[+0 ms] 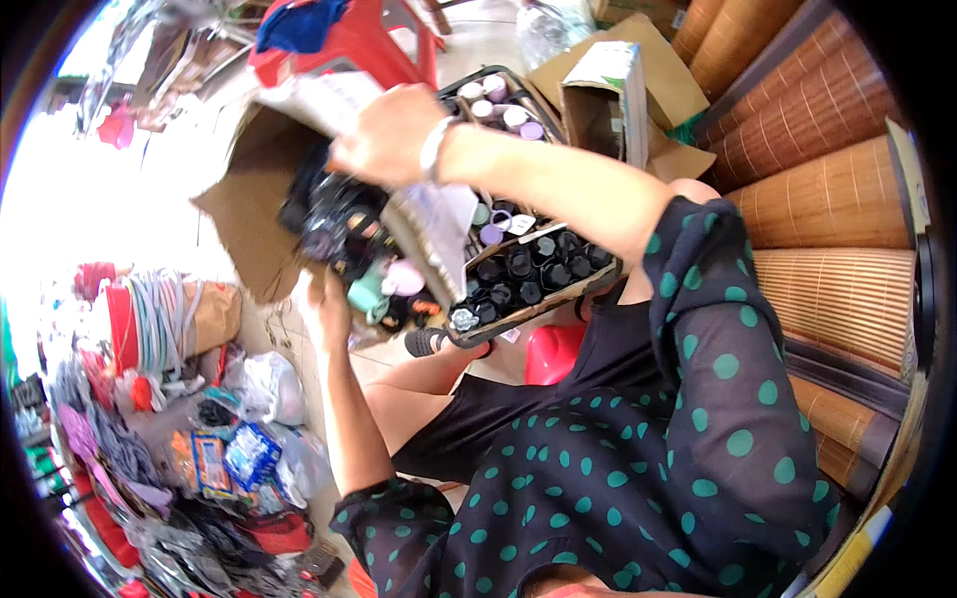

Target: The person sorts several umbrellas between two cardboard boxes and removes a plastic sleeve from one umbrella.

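Note:
An open cardboard box (237, 214) tilts in front of me, its flaps spread. In its mouth lie black items in clear plastic (339, 224), a mint-green item (369, 297) and a pale pink item (403, 278). My left hand (327, 307) is closed on the box's lower edge. Above the opening, my right hand (389, 138), with a silver bangle at the wrist, is curled beside a pale flap; its slightly blurred fingertips hide what they hold. Right of the box, a divided tray (518, 327) carries several black round-topped items (520, 263) and purple and white lidded ones (495, 90).
A red plastic stool (399, 50) stands beyond the box, a blue cloth on it. Another open carton (638, 100) sits behind the tray. Rolled bamboo blinds (827, 194) line the right side. Bagged goods (264, 389) and coiled tubing (164, 314) crowd the left.

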`<state>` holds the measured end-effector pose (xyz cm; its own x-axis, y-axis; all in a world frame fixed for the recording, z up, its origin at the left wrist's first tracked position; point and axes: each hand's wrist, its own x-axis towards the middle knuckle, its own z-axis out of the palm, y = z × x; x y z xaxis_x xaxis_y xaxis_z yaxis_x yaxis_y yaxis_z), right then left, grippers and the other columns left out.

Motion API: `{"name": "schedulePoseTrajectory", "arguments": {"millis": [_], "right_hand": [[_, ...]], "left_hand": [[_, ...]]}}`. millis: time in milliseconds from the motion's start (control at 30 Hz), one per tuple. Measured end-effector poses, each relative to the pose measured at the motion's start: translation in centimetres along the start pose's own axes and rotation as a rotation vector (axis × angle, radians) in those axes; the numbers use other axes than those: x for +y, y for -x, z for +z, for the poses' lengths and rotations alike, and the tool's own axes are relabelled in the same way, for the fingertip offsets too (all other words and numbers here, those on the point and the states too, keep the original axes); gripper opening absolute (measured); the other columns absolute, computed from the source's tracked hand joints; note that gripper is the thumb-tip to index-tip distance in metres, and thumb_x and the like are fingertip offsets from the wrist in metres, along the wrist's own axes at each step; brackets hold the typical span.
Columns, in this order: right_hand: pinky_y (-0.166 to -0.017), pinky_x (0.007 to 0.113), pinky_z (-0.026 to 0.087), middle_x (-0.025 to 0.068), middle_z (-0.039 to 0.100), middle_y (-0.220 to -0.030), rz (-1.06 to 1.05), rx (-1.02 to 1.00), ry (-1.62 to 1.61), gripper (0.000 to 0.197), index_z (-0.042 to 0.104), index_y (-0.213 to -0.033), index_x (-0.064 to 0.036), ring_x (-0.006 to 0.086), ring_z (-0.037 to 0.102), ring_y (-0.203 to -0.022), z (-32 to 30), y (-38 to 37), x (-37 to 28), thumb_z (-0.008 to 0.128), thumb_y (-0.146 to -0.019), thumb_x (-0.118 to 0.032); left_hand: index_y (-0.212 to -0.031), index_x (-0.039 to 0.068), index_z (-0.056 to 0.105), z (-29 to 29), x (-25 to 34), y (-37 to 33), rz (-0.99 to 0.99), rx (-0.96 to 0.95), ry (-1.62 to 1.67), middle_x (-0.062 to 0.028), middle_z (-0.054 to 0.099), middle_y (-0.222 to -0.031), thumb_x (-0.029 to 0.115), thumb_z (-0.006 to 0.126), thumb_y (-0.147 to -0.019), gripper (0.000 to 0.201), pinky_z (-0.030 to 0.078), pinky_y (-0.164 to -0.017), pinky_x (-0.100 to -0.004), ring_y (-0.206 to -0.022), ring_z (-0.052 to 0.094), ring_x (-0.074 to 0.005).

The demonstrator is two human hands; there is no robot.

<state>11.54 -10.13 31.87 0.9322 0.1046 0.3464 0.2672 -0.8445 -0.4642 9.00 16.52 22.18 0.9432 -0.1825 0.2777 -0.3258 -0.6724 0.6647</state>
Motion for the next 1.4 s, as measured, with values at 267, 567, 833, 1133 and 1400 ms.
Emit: {"name": "schedulePoseTrajectory", "arguments": {"millis": [267,567,833,1133,1400], "right_hand": [[-0.063,0.042,0.051,0.0171,0.064,-0.069,-0.072,-0.08,-0.095,0.034,0.068,-0.073,-0.0038,0.0327,0.065,-0.068,0.9,0.4,-2.8,0.05,-0.081,-0.032],[-0.066,0.042,0.05,0.0161,0.065,-0.07,0.03,-0.083,-0.105,0.034,0.069,-0.075,-0.0061,0.0328,0.065,-0.071,1.2,0.4,-2.5,0.051,-0.081,-0.034],[-0.073,0.037,0.046,0.0155,0.066,-0.083,0.257,-0.245,-0.747,0.066,0.067,-0.084,-0.0031,0.0248,0.063,-0.08,3.4,1.0,-0.1,0.045,-0.081,-0.064],[-0.108,0.053,0.007,0.0364,0.014,-0.141,0.642,-0.046,-0.603,0.084,0.016,-0.143,-0.0038,0.0516,0.008,-0.131,24.0,15.1,3.0,0.038,-0.086,-0.062],[-0.108,0.053,0.008,0.0367,0.013,-0.141,0.755,0.025,-0.73,0.085,0.019,-0.143,-0.0052,0.0497,0.005,-0.133,18.6,15.9,-3.2,0.045,-0.084,-0.061]], "left_hand": [[-0.095,-0.005,0.061,-3.2,-0.3,1.8,-0.305,-0.098,0.05,-0.0087,0.065,-0.086,0.012,0.048,-0.089,0.022,0.045,-0.072,-0.0296,-0.079,0.058,-0.0149],[-0.093,-0.005,0.061,-3.2,1.2,1.6,-0.271,-0.134,0.021,-0.0074,0.065,-0.08,0.011,0.049,-0.09,0.021,0.045,-0.069,-0.0283,-0.073,0.057,-0.0118],[-0.088,-0.006,0.06,-3.8,-1.0,2.2,-0.138,-0.176,-0.085,-0.013,0.065,-0.074,0.011,0.049,-0.088,0.02,0.045,-0.064,-0.0322,-0.068,0.059,-0.0178],[-0.092,-0.006,0.059,-3.7,-1.5,1.3,-0.11,-0.183,-0.018,-0.0125,0.064,-0.077,0.007,0.047,-0.086,0.018,0.046,-0.066,-0.0321,-0.069,0.058,-0.0179],[-0.088,-0.003,0.06,-5.7,-2.8,0.9,-0.323,-0.261,-0.157,-0.0069,0.061,-0.075,0.011,0.048,-0.087,0.019,0.043,-0.064,-0.0302,-0.067,0.053,-0.0127]]}}
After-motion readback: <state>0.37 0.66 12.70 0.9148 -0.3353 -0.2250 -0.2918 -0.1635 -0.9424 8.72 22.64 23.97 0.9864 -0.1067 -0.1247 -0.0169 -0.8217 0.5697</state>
